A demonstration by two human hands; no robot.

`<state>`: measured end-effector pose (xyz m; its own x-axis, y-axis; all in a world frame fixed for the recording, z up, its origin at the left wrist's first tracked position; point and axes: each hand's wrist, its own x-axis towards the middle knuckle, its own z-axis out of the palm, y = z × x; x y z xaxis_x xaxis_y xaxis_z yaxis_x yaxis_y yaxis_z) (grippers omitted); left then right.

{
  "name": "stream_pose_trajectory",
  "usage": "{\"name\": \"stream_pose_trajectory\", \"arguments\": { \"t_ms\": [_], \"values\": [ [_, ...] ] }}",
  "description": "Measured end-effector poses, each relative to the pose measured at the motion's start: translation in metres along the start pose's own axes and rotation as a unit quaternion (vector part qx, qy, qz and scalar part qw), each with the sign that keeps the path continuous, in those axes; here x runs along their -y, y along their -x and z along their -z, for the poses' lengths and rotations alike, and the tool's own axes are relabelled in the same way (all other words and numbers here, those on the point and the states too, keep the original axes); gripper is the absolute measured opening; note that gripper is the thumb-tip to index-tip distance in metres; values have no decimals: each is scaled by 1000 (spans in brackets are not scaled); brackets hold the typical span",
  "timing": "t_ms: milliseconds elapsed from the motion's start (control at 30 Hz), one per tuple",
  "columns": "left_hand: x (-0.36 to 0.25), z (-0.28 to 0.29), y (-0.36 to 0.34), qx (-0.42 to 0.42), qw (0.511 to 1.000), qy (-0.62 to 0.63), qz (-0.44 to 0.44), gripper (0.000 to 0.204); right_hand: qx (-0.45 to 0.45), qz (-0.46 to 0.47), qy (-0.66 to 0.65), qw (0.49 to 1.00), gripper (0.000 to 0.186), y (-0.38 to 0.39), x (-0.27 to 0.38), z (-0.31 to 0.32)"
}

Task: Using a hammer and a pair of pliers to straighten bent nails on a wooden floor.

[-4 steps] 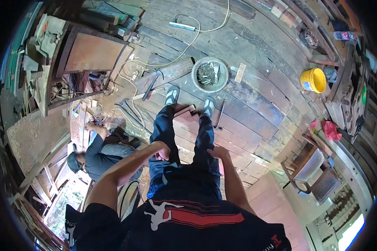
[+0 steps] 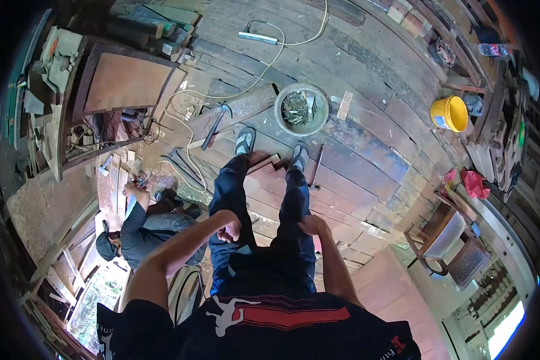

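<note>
My left hand [image 2: 228, 226] is over my left thigh, its fingers curled in; whether anything is in them I cannot make out. My right hand [image 2: 311, 225] rests at the side of my right trouser leg [image 2: 291, 204], fingers curled against it, their tips hidden. Beyond my sandalled feet stands a round metal basin [image 2: 306, 123] of dark scrap. A hammer [image 2: 216, 125] lies left of the basin, and a thin dark bar [image 2: 318, 162] lies right of my right foot.
A person [image 2: 132, 234] crouches at my left, hands at boards. A cabinet [image 2: 129, 81] and stacked timber are at upper left. A power strip [image 2: 258, 37] and cable cross the plank floor. A yellow bucket [image 2: 447, 114], red bag [image 2: 474, 183] and chair [image 2: 438, 234] are at right.
My left hand sits slightly lower and further left in the picture. The co-worker's raised hand shows a little lower. Otherwise the scene is almost the same.
</note>
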<state>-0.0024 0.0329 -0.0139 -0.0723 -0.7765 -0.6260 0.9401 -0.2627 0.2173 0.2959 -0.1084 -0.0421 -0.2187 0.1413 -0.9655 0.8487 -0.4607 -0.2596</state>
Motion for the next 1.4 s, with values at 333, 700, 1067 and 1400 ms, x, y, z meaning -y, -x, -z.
{"name": "stream_pose_trajectory", "arguments": {
  "t_ms": [333, 700, 1067, 1400],
  "values": [
    [70, 165, 26, -120, 988, 81, -58, 64, 98, -8, -217, 971, 26, 22, -61, 34],
    [116, 454, 28, -517, 826, 15, -223, 48, -533, 75, -164, 826, 25, -181, -132, 216],
    [130, 544, 42, -610, 783, -89, -77, 51, -447, 119, 119, 878, 33, -258, -88, 297],
    [138, 518, 35, -667, 733, -129, -30, 53, -460, 54, 144, 874, 33, -281, -52, 332]
  ]
}}
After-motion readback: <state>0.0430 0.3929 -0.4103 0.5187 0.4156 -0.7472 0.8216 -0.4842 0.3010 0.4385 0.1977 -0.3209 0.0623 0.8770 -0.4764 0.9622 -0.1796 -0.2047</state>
